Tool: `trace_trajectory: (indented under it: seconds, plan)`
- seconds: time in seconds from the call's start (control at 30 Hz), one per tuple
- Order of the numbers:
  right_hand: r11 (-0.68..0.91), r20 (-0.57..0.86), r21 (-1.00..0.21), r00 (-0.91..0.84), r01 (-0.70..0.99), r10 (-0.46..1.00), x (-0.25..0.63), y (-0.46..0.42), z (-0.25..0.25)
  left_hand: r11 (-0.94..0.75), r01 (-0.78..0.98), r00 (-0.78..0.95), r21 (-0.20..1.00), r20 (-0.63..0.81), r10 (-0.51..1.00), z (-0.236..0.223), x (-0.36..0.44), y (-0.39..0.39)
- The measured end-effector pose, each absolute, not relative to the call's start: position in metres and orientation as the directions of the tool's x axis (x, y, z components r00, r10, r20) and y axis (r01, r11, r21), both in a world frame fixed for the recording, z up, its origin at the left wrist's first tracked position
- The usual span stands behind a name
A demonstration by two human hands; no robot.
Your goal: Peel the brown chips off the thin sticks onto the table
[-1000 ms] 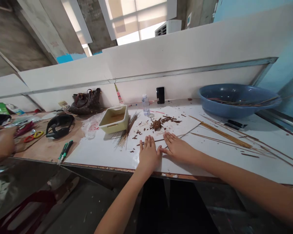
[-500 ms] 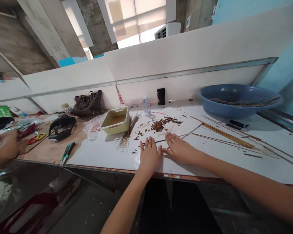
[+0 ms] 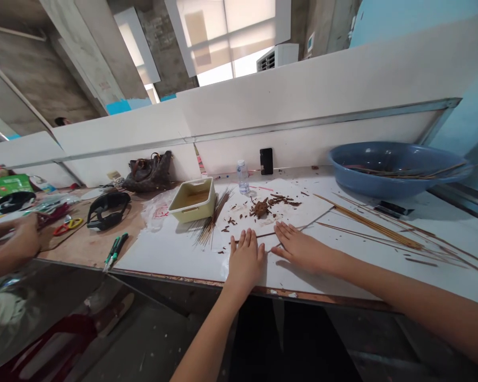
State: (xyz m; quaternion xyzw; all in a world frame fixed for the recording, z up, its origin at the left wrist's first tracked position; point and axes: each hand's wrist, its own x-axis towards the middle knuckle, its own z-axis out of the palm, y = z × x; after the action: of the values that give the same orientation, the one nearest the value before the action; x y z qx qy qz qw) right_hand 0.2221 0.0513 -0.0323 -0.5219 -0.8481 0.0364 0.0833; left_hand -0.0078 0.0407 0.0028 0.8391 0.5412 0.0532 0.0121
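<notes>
Currently I see L hand (image 3: pixel 246 261) & R hand (image 3: pixel 302 252) lying flat, open, just apart on white board (image 3: pixel 167 254), w/ thin brown stick (image 3: pixel 265 234) just ahead of fingertips (wood shavings (image 3: pixel 259 209) beyond).

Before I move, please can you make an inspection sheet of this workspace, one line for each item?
surface: white board on a wooden workbench.
job's things: bundle of thin brown sticks; sticks beside a cream tray; pile of brown shavings.
clutter: black phone, water bottle, handbag, blue basin holding sticks.
hands: left hand and right hand lie flat and open on the white board, holding nothing.
cables: nothing seen.
surroundings: white partition behind the bench; co-worker's hand at far left.
</notes>
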Motion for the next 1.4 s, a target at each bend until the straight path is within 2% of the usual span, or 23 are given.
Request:
trace_trajectory:
  seconds: [0.17,0.27,0.43,0.5,0.6,0.73,1.0,1.13,1.3,1.4]
  plan:
    - [0.474,0.158,-0.127,-0.454,0.871,0.877,0.228,0.028,-0.05,-0.433,0.901,0.426,0.039,0.124,0.896,-0.008,-0.014,0.022]
    - [0.466,0.111,-0.138,-0.454,0.874,0.884,0.224,0.049,-0.038,-0.376,0.926,0.373,0.04,0.067,0.925,0.002,-0.004,0.041]
    - [0.418,0.078,-0.182,-0.411,0.89,0.908,0.22,0.062,-0.025,-0.364,0.93,0.361,0.052,0.057,0.931,0.013,0.0,0.053]
    - [0.458,0.128,-0.176,-0.441,0.871,0.888,0.226,0.044,-0.031,-0.36,0.931,0.355,0.063,0.071,0.932,0.008,-0.006,0.036]
    - [0.469,0.251,-0.111,-0.432,0.876,0.866,0.24,0.012,-0.042,-0.392,0.917,0.376,0.071,0.17,0.911,-0.003,-0.017,0.007]
    - [0.453,0.286,-0.051,-0.422,0.89,0.86,0.247,-0.008,-0.045,-0.452,0.89,0.433,0.068,0.187,0.882,-0.007,-0.017,-0.006]
    - [0.405,0.15,-0.133,-0.386,0.904,0.91,0.231,0.037,-0.03,-0.43,0.901,0.425,0.06,0.078,0.902,0.003,-0.001,0.053]
    - [0.408,0.121,-0.185,-0.391,0.894,0.912,0.233,0.059,-0.024,-0.366,0.928,0.36,0.073,0.086,0.929,0.006,0.003,0.066]
    - [0.449,0.166,-0.15,-0.425,0.881,0.89,0.24,0.038,-0.038,-0.389,0.92,0.38,0.039,0.144,0.914,0.0,-0.001,0.035]
    - [0.455,0.188,-0.109,-0.431,0.884,0.883,0.244,0.025,-0.05,-0.403,0.913,0.394,0.059,0.119,0.911,-0.004,-0.007,0.017]
